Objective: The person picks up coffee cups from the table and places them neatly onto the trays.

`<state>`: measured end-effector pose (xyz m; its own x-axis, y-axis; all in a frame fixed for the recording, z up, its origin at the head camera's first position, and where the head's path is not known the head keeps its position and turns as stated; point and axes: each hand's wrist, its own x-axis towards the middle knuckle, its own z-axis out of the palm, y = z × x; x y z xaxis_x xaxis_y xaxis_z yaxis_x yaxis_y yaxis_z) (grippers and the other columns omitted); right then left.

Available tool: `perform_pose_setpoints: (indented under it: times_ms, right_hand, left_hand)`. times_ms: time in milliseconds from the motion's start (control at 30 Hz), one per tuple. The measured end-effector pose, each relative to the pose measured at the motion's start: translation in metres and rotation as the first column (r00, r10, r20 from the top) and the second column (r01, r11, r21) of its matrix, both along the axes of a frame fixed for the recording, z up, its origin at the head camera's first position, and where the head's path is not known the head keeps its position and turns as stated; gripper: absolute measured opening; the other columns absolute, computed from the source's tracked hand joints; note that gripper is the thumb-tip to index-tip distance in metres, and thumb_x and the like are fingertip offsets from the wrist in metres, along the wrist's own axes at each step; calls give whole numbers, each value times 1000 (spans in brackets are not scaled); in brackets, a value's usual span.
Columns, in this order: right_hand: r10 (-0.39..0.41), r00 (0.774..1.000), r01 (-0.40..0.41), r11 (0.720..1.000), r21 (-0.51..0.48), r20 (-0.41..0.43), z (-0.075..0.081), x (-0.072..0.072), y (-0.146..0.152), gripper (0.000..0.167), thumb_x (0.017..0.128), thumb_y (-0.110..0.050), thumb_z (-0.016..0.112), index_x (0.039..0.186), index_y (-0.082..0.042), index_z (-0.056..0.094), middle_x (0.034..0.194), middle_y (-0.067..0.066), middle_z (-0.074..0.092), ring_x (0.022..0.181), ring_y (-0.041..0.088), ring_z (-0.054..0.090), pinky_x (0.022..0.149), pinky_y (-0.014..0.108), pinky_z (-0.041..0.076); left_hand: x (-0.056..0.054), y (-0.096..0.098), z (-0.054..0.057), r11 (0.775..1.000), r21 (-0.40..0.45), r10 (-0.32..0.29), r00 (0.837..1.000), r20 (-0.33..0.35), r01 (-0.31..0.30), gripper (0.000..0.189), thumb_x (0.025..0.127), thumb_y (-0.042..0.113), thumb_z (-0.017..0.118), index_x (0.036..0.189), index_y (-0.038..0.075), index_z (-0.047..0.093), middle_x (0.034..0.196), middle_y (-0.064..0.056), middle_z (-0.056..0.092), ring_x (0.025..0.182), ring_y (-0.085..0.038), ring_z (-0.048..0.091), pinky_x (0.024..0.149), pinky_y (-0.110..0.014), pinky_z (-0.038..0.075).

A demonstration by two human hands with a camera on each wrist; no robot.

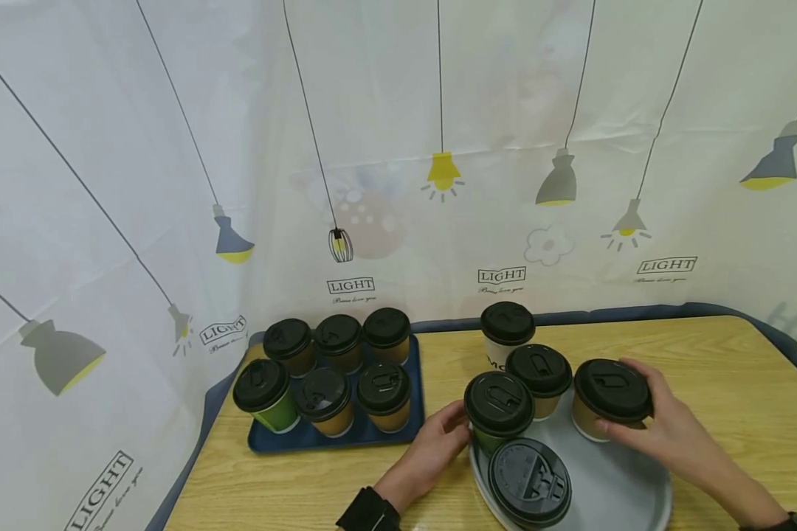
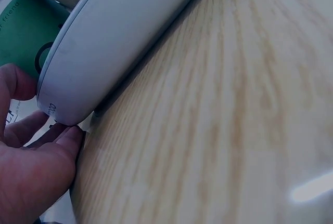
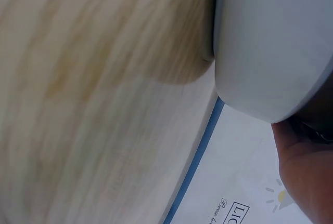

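In the head view my right hand (image 1: 674, 431) grips a brown paper cup (image 1: 586, 419) with a black lid, thumb in front and fingers behind. This cup is at the right side of a round grey tray (image 1: 627, 479). My left hand (image 1: 435, 446) holds the tray's left rim, its fingers curled at the edge in the left wrist view. Right beside it stands a green cup (image 1: 498, 402). Nearer to me is a cup with a dark grey lid (image 1: 530, 479), its body mostly hidden. Another brown cup (image 1: 541, 376) stands behind these.
A white cup (image 1: 498, 352) is at the back; whether it touches the tray is hidden. To the left, a blue rectangular tray (image 1: 299, 441) bears several lidded cups, one of them green (image 1: 275, 413). A lamp-print curtain (image 1: 398, 243) hangs behind the wooden table (image 1: 724, 369).
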<state>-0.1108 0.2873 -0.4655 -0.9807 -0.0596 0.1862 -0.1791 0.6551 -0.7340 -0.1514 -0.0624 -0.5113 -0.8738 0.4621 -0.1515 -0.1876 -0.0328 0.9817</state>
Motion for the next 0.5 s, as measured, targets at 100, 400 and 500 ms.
perform_pose_setpoints:
  times_ms: [100, 400, 500]
  right_hand:
    - [0, 1000, 0, 1000, 10, 14, -1, 0, -1, 109, 81, -26, 91, 160, -4, 20, 145, 36, 46, 124, 55, 52, 83, 28, 47]
    - [-1, 999, 1, 1000, -6, 49, -4, -1, -3, 111, 81, -27, 90, 160, -1, 18, 145, 39, 44, 127, 57, 48, 90, 66, 45]
    - [0, 999, 0, 1000, -1, 46, -4, -1, -3, 110, 81, -28, 90, 160, -1, 18, 145, 39, 44, 127, 57, 48, 90, 66, 46]
  left_hand:
    - [0, 0, 0, 1000, 1, -1, 1000, -1, 1, 54, 98, 6, 52, 152, 9, 52, 154, -10, 51, 146, -27, 41, 116, -45, 37]
    - [0, 0, -1, 1000, 11, -6, 1000, -15, 6, 54, 98, 5, 52, 152, 9, 52, 153, -9, 51, 146, -27, 42, 116, -45, 37]
    - [0, 0, -1, 1000, 10, -5, 1000, -8, 6, 54, 99, 5, 52, 152, 9, 52, 154, -9, 51, 147, -28, 41, 116, -45, 37]
